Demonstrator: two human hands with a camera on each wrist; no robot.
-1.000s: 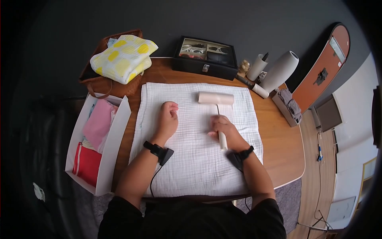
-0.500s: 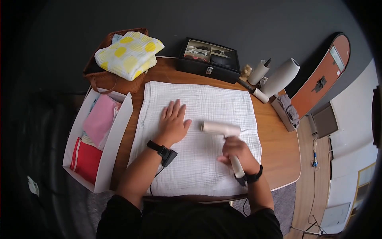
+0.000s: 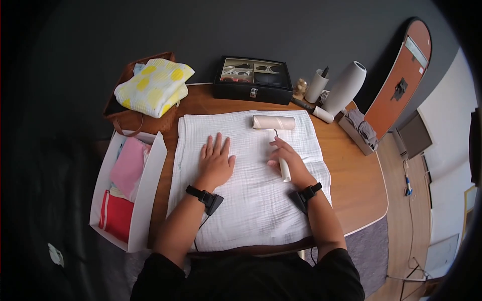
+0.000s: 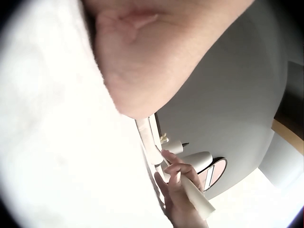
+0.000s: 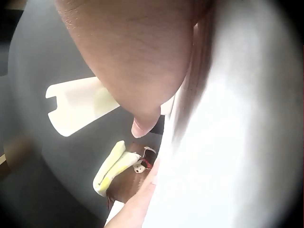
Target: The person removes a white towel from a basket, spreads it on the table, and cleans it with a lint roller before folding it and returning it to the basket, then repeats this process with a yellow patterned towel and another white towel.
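A white crinkled cloth (image 3: 246,205) is spread over the wooden table. My left hand (image 3: 216,165) rests flat on its left half with the fingers spread. In my right hand (image 3: 292,163) I hold a lint roller by its white handle, fingers curled round it. The lint roller's pale head (image 3: 273,123) lies across the far right part of the cloth. The left wrist view shows the handle (image 4: 195,195) slanting out of the right hand. In the right wrist view the notched handle end (image 5: 71,104) sticks out past the palm.
At left stands a white box (image 3: 149,200) with folded pink and red cloths. Behind it, a yellow-dotted cloth (image 3: 155,85) lies on a brown basket (image 3: 120,90). A black glasses case (image 3: 253,93), a white vase (image 3: 346,90) and a small box of grey cloth (image 3: 359,135) line the back and right.
My left hand has gone from loosely curled to flat on the cloth. The right hand drew the lint roller toward me, then moved it back to the far side.
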